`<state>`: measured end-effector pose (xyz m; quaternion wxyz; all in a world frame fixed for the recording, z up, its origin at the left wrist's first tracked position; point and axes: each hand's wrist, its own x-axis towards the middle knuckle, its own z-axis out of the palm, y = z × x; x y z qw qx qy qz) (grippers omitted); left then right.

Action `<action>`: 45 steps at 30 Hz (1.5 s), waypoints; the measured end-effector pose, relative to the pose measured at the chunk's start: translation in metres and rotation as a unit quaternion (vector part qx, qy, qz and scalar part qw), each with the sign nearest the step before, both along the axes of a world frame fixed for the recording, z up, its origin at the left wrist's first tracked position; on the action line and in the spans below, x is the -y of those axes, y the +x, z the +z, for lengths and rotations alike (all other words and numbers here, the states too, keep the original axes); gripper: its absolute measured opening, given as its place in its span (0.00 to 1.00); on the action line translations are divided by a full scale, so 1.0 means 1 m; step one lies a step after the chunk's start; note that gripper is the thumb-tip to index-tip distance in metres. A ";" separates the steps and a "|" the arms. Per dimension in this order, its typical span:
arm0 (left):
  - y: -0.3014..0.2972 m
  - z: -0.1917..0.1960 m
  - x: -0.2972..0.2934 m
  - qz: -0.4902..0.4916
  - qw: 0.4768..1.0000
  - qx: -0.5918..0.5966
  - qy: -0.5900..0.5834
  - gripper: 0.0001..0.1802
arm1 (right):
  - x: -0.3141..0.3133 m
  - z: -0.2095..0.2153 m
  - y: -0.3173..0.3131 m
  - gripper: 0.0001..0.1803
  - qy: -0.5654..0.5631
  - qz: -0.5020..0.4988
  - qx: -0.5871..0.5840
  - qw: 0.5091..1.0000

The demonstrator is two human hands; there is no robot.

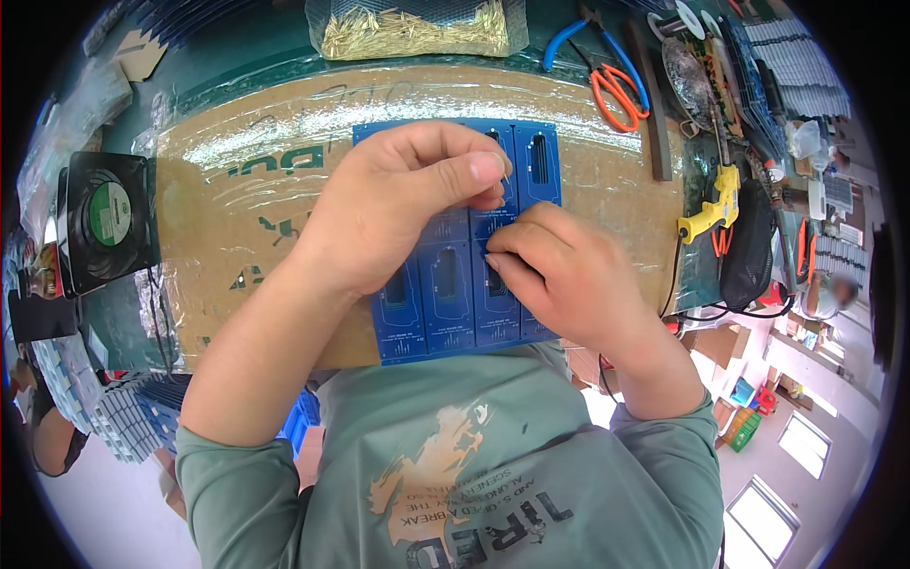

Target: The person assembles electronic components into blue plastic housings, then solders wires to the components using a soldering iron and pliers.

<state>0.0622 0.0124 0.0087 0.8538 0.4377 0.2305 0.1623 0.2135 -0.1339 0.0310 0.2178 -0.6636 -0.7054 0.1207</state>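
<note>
Left hand (393,204) pinches a thin pin (506,174); right hand (559,270) fingertips press the blue circuit panel (445,303). Beyond the fingers: pin bag (417,28), orange scissors (616,95).

Open cardboard sheet (237,199) lies at nine o'clock of the blue circuit panel (445,303), until the black fan (106,223). At twelve sits a bag of pins (417,28); at two and three, orange scissors (616,95) and a yellow tool (713,204) crowd the counter (237,57).

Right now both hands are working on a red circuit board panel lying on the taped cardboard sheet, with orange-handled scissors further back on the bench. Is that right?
Not quite: the circuit board panel is blue, not red, as the head view shows. The rest holds: the left hand and right hand are both on it, it lies on the taped cardboard sheet, and orange-handled scissors sit further back.
</note>
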 end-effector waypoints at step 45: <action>0.000 -0.006 -0.004 -0.017 0.997 0.065 -0.034 0.08 | -0.002 0.009 0.000 0.14 -0.070 0.014 -0.084 0.994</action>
